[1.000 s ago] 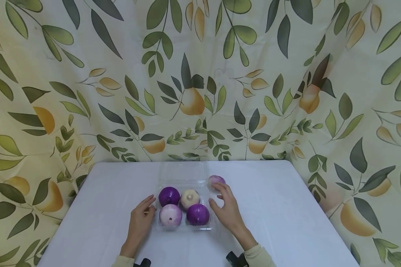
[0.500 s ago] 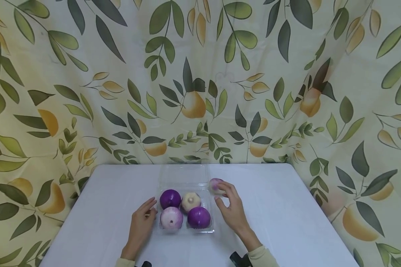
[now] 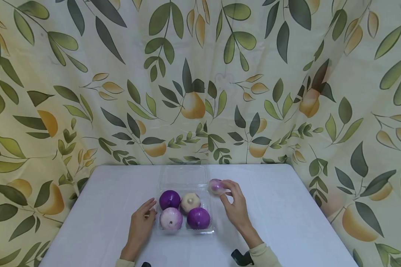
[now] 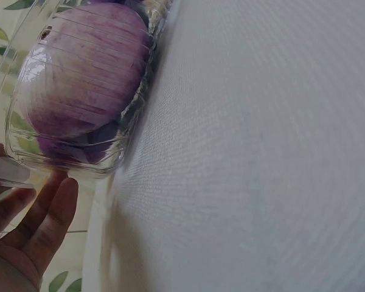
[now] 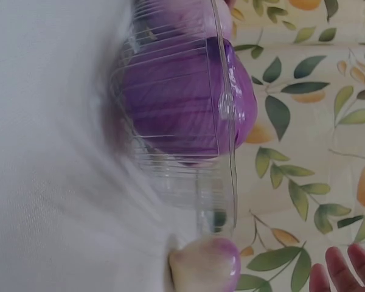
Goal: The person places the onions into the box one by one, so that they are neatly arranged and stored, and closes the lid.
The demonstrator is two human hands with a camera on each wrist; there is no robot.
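Right hand [image 3: 236,205] shifted rightward, fingers parted beside loose onion [image 3: 215,186]; straight-fingered left hand [image 3: 140,224] touches container [image 3: 203,231].

Beyond the far edge and both side edges of the white-topped table [image 3: 287,222], pale cloth [image 3: 200,81] with printed leaves [image 3: 229,50] and orange fruit [image 3: 192,106].

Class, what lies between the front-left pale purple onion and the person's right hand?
The head view shows the front dark purple onion, the clear box's right wall, then bare white tabletop.
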